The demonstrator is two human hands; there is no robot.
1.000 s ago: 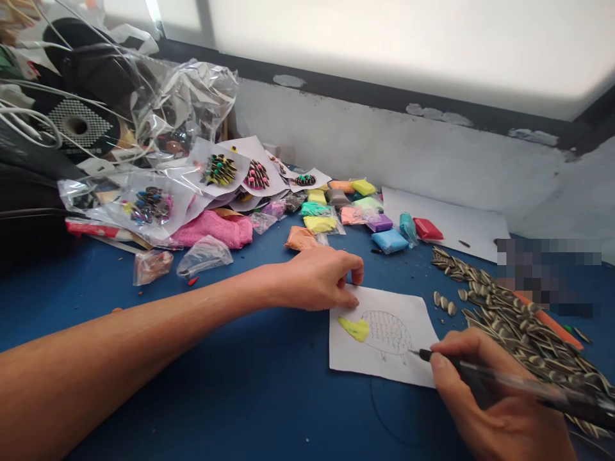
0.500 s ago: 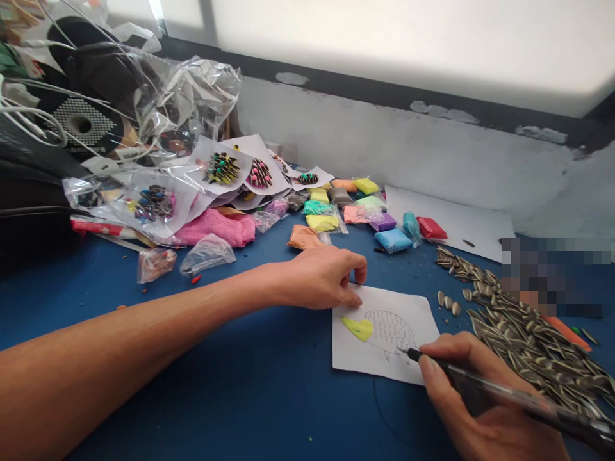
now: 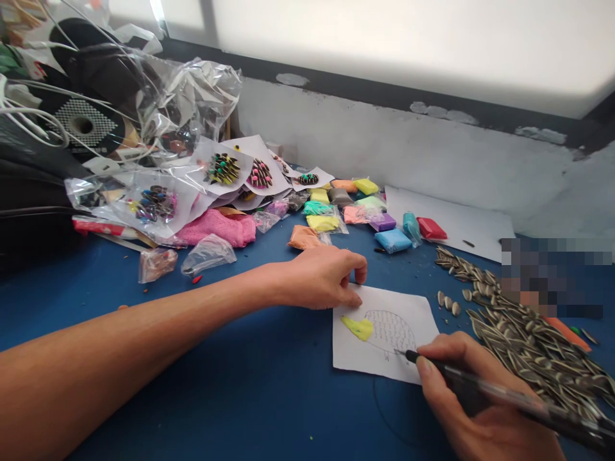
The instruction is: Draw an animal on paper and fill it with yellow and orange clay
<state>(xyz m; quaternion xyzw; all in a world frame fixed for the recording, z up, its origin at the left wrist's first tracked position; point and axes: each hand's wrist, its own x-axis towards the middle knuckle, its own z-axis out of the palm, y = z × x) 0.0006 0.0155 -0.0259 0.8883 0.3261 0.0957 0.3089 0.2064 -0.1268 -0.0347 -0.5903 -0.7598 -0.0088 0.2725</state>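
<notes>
A small white sheet of paper (image 3: 350, 355) lies on the blue table, bearing a pencil-like outline of a rounded animal with short marks inside and thin legs. Flattened yellow clay (image 3: 358, 328) covers its pointed head. My left hand (image 3: 324, 275) reaches across from the left, thumb and curled forefinger closed down on the sheet's upper left edge. Between the thumb and fingers of my right hand (image 3: 480, 390) is a black pen (image 3: 461, 374), its tip at the lower line of the drawn body.
Striped sunflower seeds (image 3: 533, 349) are heaped at the right. Behind the sheet lie several coloured clay packets (image 3: 394, 241). Seed-and-clay pictures (image 3: 223, 168), a pink cloth (image 3: 218, 228) and clear plastic bags (image 3: 209, 253) crowd the left back. A wall (image 3: 365, 141) bounds the far side.
The pen tip and my right hand have shifted slightly left along the drawing's lower line. My left hand and the sheet stay in place.
</notes>
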